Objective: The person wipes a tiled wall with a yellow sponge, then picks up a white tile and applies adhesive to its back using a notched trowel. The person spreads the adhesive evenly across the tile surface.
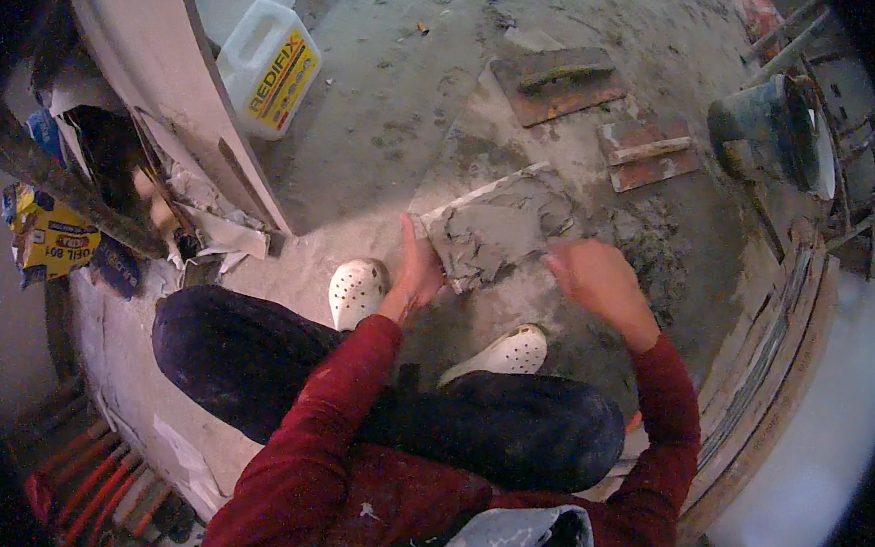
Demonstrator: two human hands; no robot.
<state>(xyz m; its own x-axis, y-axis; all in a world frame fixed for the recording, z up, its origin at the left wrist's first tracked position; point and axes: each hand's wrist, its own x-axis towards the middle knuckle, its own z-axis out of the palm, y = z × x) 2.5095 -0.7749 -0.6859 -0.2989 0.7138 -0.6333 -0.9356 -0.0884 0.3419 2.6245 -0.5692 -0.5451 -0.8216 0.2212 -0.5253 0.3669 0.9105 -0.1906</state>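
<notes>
My left hand [417, 270] grips the left edge of a flat rectangular slab [482, 187], its thumb lying along that edge. Thick, uneven grey mortar [510, 229] covers most of the upper face. At the slab's right side my right hand [598, 279] is closed, its fingertips close to the mortar. Whatever it holds is hidden by the fingers. Beyond the slab, a large trowel [566, 85] with a mortar-crusted handle lies on the floor. A smaller reddish trowel [650, 150] rests to its right.
White clogs [358, 290] are on my feet, below the slab. A white plastic jug [290, 72] stands far left by a pale upright panel [171, 99]. To the right are a dirty bucket [765, 133] and stacked wooden boards [766, 404]. A yellow-and-blue bag [49, 232] sits left.
</notes>
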